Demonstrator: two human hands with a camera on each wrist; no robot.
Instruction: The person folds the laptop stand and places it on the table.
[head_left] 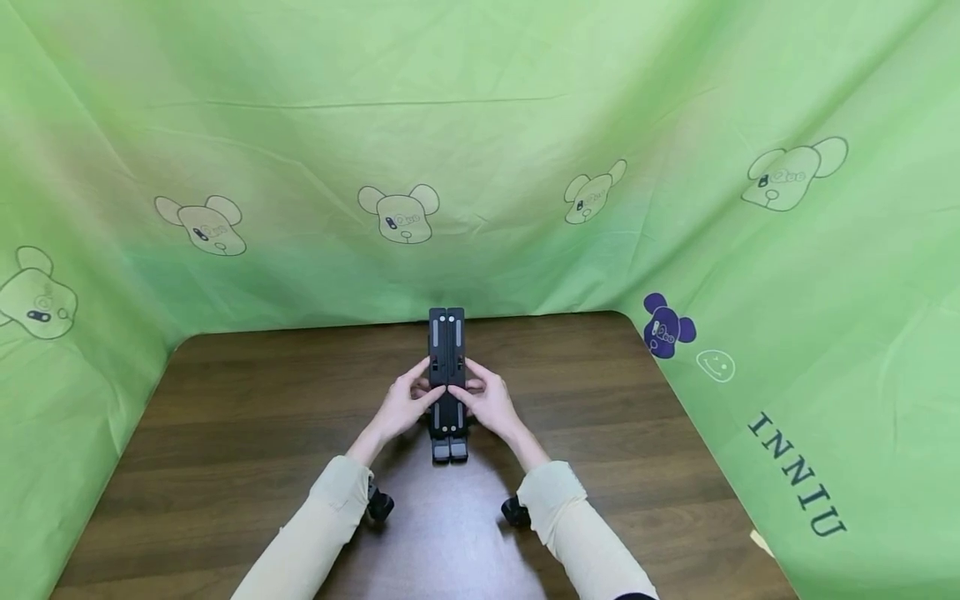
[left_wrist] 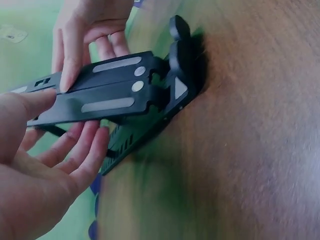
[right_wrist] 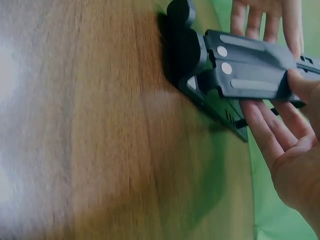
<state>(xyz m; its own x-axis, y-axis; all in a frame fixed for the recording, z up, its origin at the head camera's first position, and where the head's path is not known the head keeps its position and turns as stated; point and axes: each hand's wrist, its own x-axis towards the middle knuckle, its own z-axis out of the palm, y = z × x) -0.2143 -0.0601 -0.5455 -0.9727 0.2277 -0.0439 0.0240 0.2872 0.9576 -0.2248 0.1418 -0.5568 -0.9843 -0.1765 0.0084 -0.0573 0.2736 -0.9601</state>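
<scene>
A black folding laptop stand (head_left: 447, 358) stands near the back middle of the table, its two long halves side by side. Grey pads and round rivets show on its upper faces. The wrist views show the upper part raised at an angle from a slotted lower part (left_wrist: 120, 145) that rests on the table. My left hand (head_left: 405, 403) grips the left edge, thumb on top and fingers beneath. From the other side my right hand (head_left: 491, 403) holds the right edge in the same way. Both thumbs meet near the seam. Some fingertips are hidden under the stand.
The brown wooden table (head_left: 262, 417) spreads out around the stand. Green cloth (head_left: 480, 108) printed with bear heads hangs behind the table and on both sides. A small pale piece (head_left: 761, 543) lies at the right table edge.
</scene>
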